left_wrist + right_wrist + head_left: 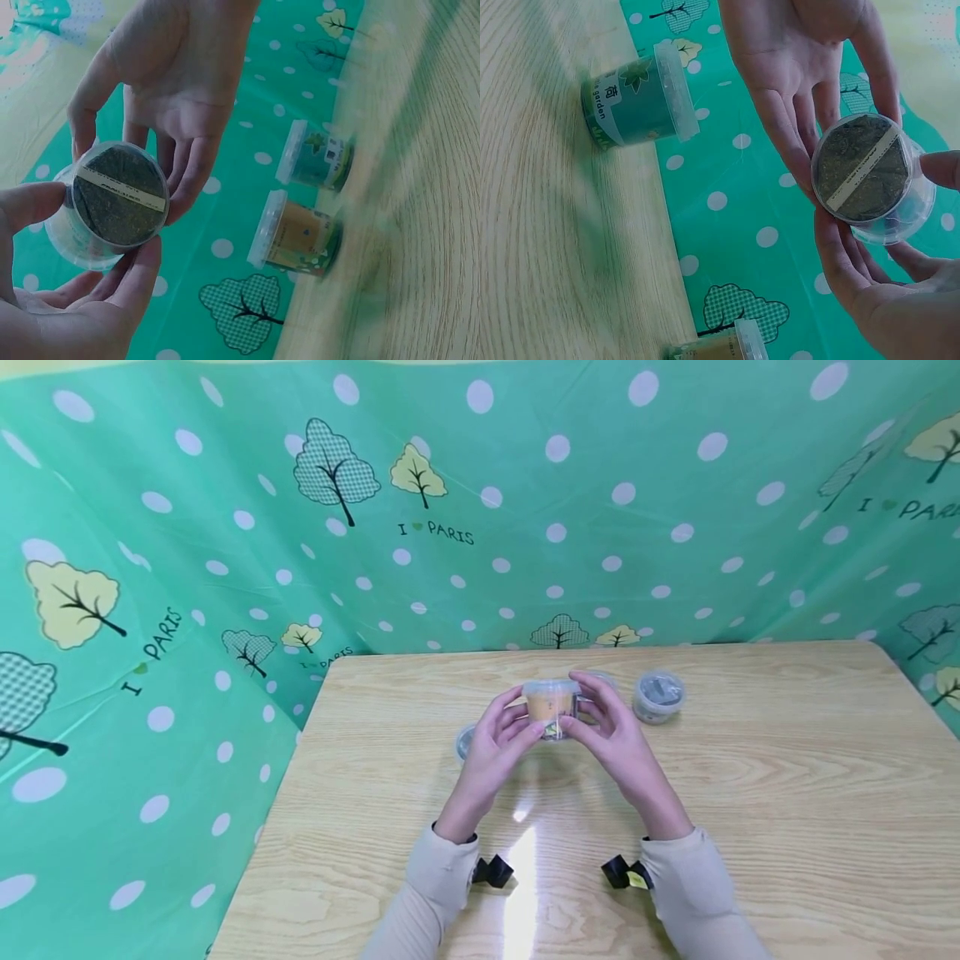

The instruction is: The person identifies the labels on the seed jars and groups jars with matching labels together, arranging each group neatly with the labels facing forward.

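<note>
Both hands hold a small clear-lidded plastic cup [551, 703] with an orange printed wrap, raised over the table. On its left side my left hand [498, 739] grips the wall, thumb at the lower front. My right hand [611, 727] grips the opposite side, its thumb also low on the front. From below, in the left wrist view, the cup's base [120, 196] shows dark, soil-like contents and a pale printed strip. The right wrist view shows the same base [861, 169] framed by the fingers of both hands.
Behind the hands, more lidded cups stand on the wood-grain table [360, 827]: one at left [465, 742], one partly hidden behind the right hand, one at right [660, 696]. A teal cup [634, 101] has a leaf print. A green dotted cloth [525, 543] hangs behind.
</note>
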`<state>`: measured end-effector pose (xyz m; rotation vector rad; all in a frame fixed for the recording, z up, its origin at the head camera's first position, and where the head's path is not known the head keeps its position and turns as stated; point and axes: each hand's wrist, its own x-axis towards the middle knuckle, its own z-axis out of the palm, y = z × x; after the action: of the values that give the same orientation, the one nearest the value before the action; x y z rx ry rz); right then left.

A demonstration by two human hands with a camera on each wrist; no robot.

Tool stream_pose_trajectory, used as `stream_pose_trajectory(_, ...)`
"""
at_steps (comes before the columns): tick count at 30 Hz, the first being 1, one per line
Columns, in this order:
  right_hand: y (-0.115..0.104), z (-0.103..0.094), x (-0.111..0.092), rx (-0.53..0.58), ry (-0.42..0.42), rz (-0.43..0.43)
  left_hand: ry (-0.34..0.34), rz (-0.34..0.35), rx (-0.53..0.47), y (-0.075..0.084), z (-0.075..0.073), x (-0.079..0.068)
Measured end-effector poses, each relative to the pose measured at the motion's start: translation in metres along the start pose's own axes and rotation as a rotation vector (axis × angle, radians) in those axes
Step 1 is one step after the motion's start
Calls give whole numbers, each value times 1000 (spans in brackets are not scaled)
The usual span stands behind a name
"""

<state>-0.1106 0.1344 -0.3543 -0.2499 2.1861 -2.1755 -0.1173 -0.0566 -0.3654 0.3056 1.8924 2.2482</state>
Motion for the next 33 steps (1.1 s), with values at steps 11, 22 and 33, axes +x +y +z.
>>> stream_pose_trajectory(11,0,2,2,-16,-4,5,29,32,-6,-1,-2,2)
stream_pose_trajectory(22,2,3,2,-3,9,-2,9,39,1,-1,-3,1)
stream_pose_trajectory(33,1,2,1,7,3,9,-26,42,1,-2,-4,1)
